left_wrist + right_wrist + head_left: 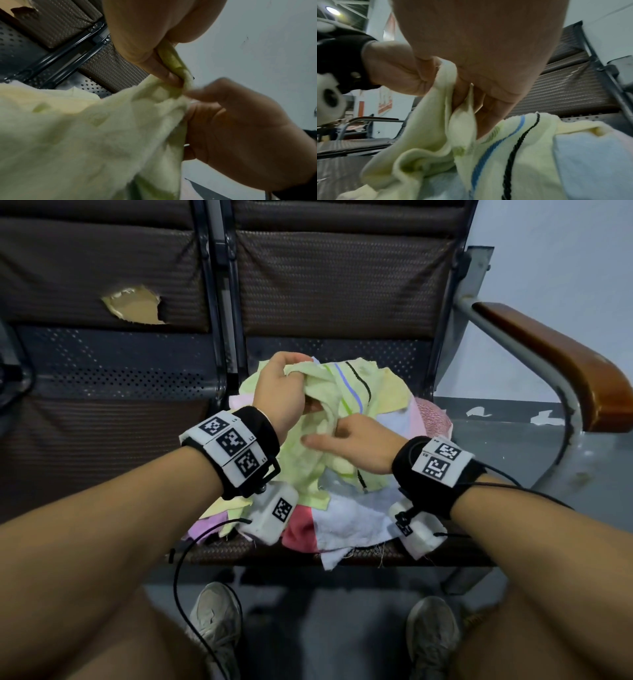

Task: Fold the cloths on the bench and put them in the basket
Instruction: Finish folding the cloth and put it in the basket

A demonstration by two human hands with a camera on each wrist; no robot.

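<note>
Cloths (pixel 346 522) lie in a messy pile on the table (pixel 219 553), right in front of me. One of them, the pale green cloth (pixel 308 460) with blue, green and black stripes, is on top, and I have it in both hands.

My left hand (pixel 279 392) is up high and farther from me. Its fingers (pixel 164 70) are curled tight and pinch a bunched edge of the green cloth. My right hand (pixel 356 445) is lower and closer to me, just beside the left one. Its fingers (pixel 489 108) curl into a fold of the same cloth, and I think they grip it too, though the cloth hides the tips.

From my left hand the green cloth hangs down and toward me, and its lower part touches the pile. So its long way runs from far and high to near and low. The cloth is crumpled, not flat.

I think the fold has not begun yet. My hands are too close together. To open the cloth, I would slide my right hand along the edge, away from my left hand, until the edge is straight.

I cannot see the basket anywhere. White and red cloths sit at the near edge of the pile, and a brown armrest (pixel 561 354) is off to my right.
</note>
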